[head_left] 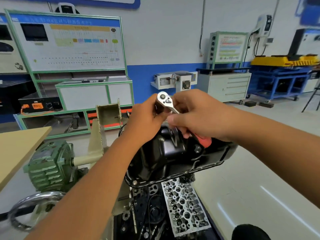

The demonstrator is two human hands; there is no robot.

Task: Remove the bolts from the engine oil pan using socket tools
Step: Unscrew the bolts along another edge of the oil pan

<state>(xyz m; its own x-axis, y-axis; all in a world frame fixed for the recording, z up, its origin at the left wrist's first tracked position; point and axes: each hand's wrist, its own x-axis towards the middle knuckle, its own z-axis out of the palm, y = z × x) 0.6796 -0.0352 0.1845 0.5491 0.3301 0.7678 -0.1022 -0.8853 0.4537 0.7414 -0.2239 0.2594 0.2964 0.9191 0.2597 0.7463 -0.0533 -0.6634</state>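
A ratchet wrench (167, 102) is held up in both hands above the engine, near the centre of the view. Its chrome head is seen at about 12 o'clock from the hands, tilted toward the camera, with the round drive button and the direction lever visible. The shaft is wrapped by the right hand (195, 116), whose grip is closed around it; the red handle end (204, 141) is seen poking out below that hand at 5 o'clock. The underside of the ratchet head is gripped by the left hand (147, 118), fingers curled around something there; whether a socket is fitted cannot be told, since that part is hidden by the fingers.

Directly below the hands, at 6 o'clock, the black oil pan (173, 156) is seen mounted upward on the inverted engine. One bolt (135, 182) is visible on the pan's flange at its near left corner, at about 7 o'clock from the pan's middle. Other bolts along the flange are too small or blurred to be counted. Below the pan, at 6 o'clock, the aluminium cylinder head (184, 207) is exposed.

At 9 o'clock from the pan a green gearbox (50, 165) of the engine stand is seen, with a chrome handwheel (32, 208) at 8 o'clock. A tan desk (17, 149) edge is seen at far left.
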